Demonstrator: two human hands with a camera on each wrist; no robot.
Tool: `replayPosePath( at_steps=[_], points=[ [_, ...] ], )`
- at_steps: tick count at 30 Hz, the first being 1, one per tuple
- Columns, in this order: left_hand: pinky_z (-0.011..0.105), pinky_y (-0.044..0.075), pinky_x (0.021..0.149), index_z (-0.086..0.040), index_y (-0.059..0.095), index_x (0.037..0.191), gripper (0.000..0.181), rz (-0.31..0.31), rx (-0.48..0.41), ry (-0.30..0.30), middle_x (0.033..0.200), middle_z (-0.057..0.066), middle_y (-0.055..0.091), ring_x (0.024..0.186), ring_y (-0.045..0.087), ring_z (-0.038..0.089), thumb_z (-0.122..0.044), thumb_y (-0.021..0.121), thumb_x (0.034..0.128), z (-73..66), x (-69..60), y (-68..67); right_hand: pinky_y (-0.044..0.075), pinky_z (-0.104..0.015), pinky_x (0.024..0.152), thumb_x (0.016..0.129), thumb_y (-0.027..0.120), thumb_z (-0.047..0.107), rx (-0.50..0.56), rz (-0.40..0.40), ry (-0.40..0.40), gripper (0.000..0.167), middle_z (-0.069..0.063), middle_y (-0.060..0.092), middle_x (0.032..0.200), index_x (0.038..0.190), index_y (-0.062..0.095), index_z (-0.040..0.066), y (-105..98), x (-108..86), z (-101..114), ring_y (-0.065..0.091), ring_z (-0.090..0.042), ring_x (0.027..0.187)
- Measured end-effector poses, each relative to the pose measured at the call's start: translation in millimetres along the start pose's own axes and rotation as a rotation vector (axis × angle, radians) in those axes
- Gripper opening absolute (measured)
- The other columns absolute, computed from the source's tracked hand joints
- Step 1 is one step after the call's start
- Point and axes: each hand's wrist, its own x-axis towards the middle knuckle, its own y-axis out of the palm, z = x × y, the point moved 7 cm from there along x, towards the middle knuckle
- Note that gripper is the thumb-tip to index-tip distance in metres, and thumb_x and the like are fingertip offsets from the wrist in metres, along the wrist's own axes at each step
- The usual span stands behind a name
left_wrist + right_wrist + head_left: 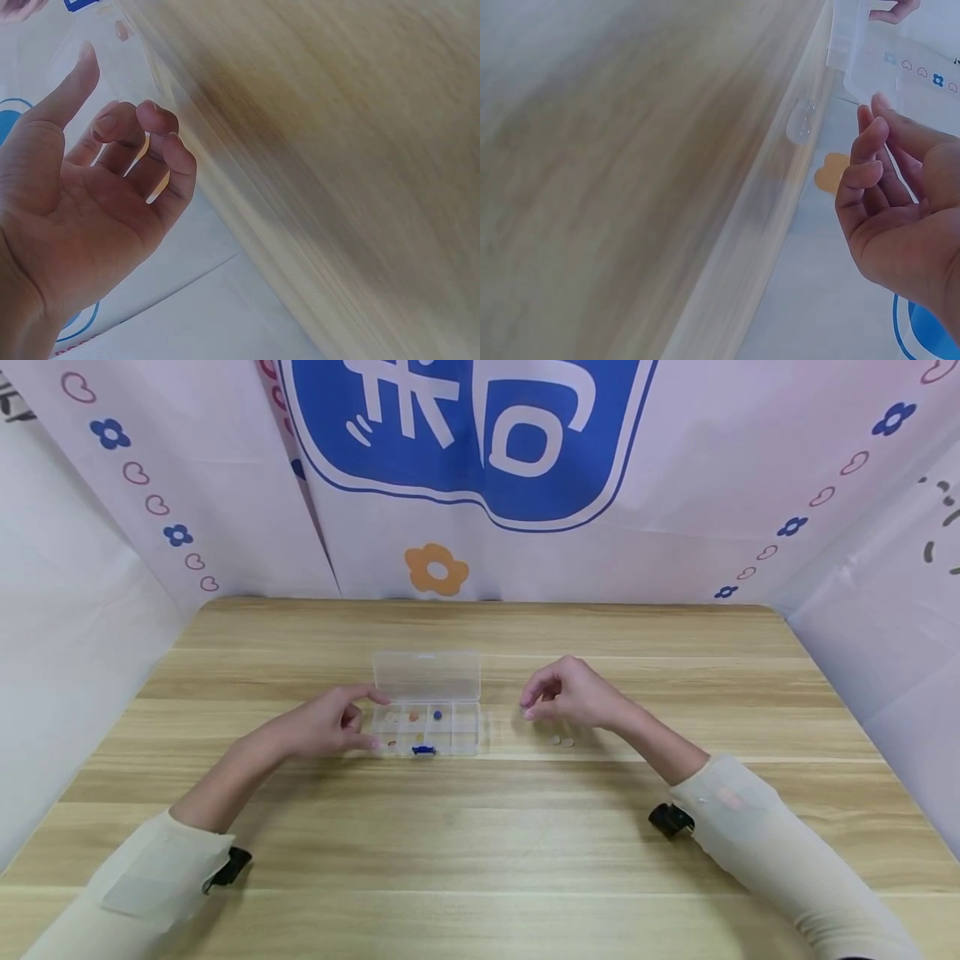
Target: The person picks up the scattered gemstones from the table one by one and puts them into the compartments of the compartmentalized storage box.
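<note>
A clear compartment box (465,729) lies on the table with its lid (427,677) raised at the back. Small orange and blue pills (438,715) and other tiny ones sit in separate compartments. My left hand (330,724) grips the box's left end, index finger at the back corner and thumb at the front. In the left wrist view, the other fingers (157,120) curl inward. To the right of the box, my right hand (573,696) pinches a tiny pale item (523,708), mostly hidden by the fingertips. Two whitish pills (567,743) lie just below this hand.
The wooden table (480,860) extends in front of the box and to both sides. A blue latch (423,750) is at the box's front edge. Behind the table hangs a printed white cloth (600,560). A clear glossy patch (800,124) shows beside the right hand.
</note>
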Motion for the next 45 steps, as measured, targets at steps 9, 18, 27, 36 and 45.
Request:
replayPosePath(
  at_steps=[9,18,27,36,45],
  points=[
    [0.024,0.037,0.054,0.009,0.052,0.141,0.057,-0.001,0.007,0.015,0.061,-0.003,0.043,0.055,0.037,0.008,-0.010,0.078,0.0932,0.3,1.5,0.1,0.051,-0.024,0.064,0.088,0.081,0.000,0.014,-0.003,-0.008,0.005,-0.006,0.076,0.088,0.092,0.078,0.000,1.5,1.3,3.3,0.063,-0.019,0.074],
    [0.024,0.037,0.054,0.009,0.052,0.141,0.058,0.000,0.005,0.012,0.060,-0.003,0.041,0.055,0.037,0.008,-0.009,0.079,0.0926,-0.3,0.5,0.1,0.049,-0.023,0.064,0.090,0.079,0.002,0.024,-0.008,-0.039,0.003,-0.005,0.076,0.087,0.093,0.079,0.000,4.3,3.4,7.5,0.061,-0.018,0.073],
    [0.024,0.036,0.054,0.009,0.051,0.141,0.060,-0.002,-0.012,0.015,0.061,-0.003,0.042,0.055,0.037,0.008,-0.011,0.079,0.0923,-2.3,-0.8,0.4,0.051,-0.025,0.060,0.091,0.079,0.002,0.035,-0.001,-0.072,0.003,-0.005,0.076,0.088,0.093,0.079,-0.001,15.1,12.7,18.8,0.064,-0.026,0.070],
    [0.025,0.037,0.053,0.010,0.051,0.141,0.060,-0.001,-0.018,0.021,0.061,-0.003,0.043,0.055,0.038,0.008,-0.011,0.079,0.0927,-3.7,-1.6,1.0,0.058,-0.035,0.063,0.091,0.078,0.000,0.070,0.028,-0.071,0.004,-0.007,0.077,0.088,0.095,0.079,-0.002,27.1,21.5,27.7,0.067,-0.034,0.072],
    [0.024,0.037,0.054,0.009,0.052,0.140,0.058,-0.002,-0.009,0.015,0.061,-0.003,0.044,0.055,0.038,0.008,-0.009,0.079,0.0924,-0.1,0.0,0.2,0.059,-0.039,0.064,0.091,0.078,0.000,0.079,0.066,-0.089,0.004,-0.006,0.076,0.085,0.093,0.077,-0.004,38.9,28.2,40.0,0.066,-0.027,0.070]
  ],
)
